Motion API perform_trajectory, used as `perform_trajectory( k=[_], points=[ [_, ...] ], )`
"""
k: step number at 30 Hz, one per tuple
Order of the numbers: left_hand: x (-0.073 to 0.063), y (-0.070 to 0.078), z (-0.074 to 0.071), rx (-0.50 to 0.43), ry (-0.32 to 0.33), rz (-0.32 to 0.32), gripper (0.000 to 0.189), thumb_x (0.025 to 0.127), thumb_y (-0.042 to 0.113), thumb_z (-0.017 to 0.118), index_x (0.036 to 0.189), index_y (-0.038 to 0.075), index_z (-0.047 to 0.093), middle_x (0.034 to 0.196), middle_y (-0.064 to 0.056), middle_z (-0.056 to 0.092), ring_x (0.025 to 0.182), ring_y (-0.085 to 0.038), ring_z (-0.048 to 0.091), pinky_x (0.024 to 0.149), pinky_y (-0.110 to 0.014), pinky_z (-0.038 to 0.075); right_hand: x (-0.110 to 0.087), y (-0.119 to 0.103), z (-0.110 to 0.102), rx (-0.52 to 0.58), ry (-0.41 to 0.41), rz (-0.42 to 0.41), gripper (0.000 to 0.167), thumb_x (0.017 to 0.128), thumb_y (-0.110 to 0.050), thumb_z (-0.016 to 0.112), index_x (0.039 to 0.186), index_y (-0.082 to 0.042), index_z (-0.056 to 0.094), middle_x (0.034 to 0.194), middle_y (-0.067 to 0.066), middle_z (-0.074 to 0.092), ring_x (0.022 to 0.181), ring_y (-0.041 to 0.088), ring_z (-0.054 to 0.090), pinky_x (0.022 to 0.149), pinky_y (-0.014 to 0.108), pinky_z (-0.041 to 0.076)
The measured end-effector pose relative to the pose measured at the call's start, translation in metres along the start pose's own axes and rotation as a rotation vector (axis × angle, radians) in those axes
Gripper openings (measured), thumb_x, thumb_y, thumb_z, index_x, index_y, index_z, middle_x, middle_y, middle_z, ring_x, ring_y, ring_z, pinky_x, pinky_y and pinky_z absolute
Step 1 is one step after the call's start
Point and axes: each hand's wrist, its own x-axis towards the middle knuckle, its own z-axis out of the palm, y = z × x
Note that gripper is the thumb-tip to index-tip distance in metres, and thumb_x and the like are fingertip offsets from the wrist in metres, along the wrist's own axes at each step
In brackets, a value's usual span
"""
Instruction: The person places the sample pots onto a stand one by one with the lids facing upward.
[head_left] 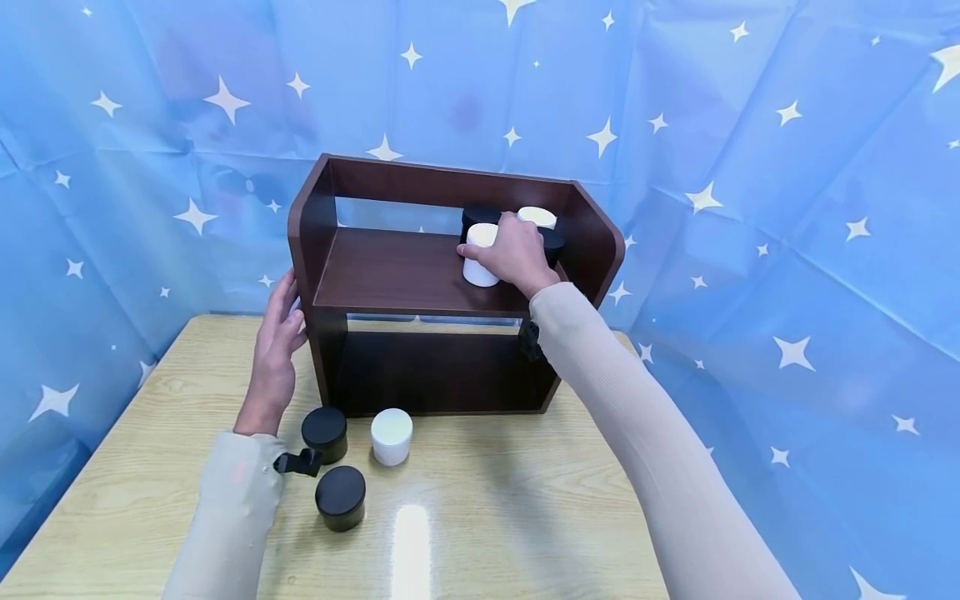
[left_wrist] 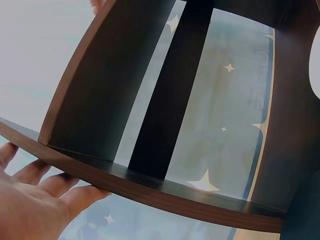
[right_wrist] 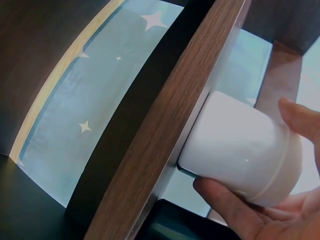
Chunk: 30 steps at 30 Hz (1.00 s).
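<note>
A white lidded jar [head_left: 478,272] stands at the upper level of a dark brown two-tier shelf [head_left: 390,267]. My right hand [head_left: 517,250] grips it, thumb on one side and fingers on the other; in the right wrist view the white jar [right_wrist: 235,145] is at the board's front edge. Around that hand on the same level are a black jar [head_left: 480,215], another white jar [head_left: 537,217] and a second black jar [head_left: 552,240], partly hidden. My left hand [head_left: 273,358] rests against the shelf's left side panel, its fingers [left_wrist: 60,184] extended along the outside.
On the wooden table [head_left: 480,533], before the shelf's lower left, stand a black jar [head_left: 325,435], a white jar [head_left: 392,437] and another black jar [head_left: 341,498]. A blue star-patterned curtain [head_left: 465,100] hangs behind and beside the table.
</note>
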Motion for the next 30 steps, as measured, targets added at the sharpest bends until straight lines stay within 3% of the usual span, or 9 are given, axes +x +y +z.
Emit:
perform_trajectory(
  k=[12, 22, 30],
  points=[
    [0.000, 0.001, 0.001, -0.002, 0.000, -0.004, 0.056, 0.103, 0.034, 0.033, 0.158, 0.037, 0.025, 0.168, 0.009, 0.023, 0.157, -0.021, 0.020, 0.119, -0.070, 0.022, -0.001, -0.003, -0.005, -0.039, 0.008, -0.015, 0.084, 0.085, -0.057, 0.072, 0.139, 0.001, 0.046, 0.128, 0.019, 0.061, 0.112, 0.031, 0.060, 0.092, 0.042, 0.059],
    [0.000, 0.000, 0.001, -0.010, 0.003, 0.013, 0.055, 0.103, 0.033, 0.033, 0.158, 0.037, 0.026, 0.168, 0.008, 0.023, 0.156, -0.021, 0.021, 0.119, -0.070, 0.022, -0.002, -0.007, -0.009, -0.031, 0.024, -0.047, 0.077, 0.089, -0.055, 0.068, 0.138, 0.000, 0.045, 0.122, 0.020, 0.061, 0.112, 0.030, 0.061, 0.091, 0.041, 0.059],
    [0.000, 0.000, 0.001, -0.006, 0.005, 0.016, 0.055, 0.103, 0.033, 0.033, 0.158, 0.037, 0.026, 0.168, 0.008, 0.024, 0.156, -0.021, 0.021, 0.119, -0.070, 0.022, -0.004, -0.010, -0.015, -0.008, 0.021, -0.067, 0.077, 0.089, -0.053, 0.069, 0.141, -0.002, 0.043, 0.130, 0.019, 0.060, 0.111, 0.029, 0.063, 0.091, 0.041, 0.059]
  ],
)
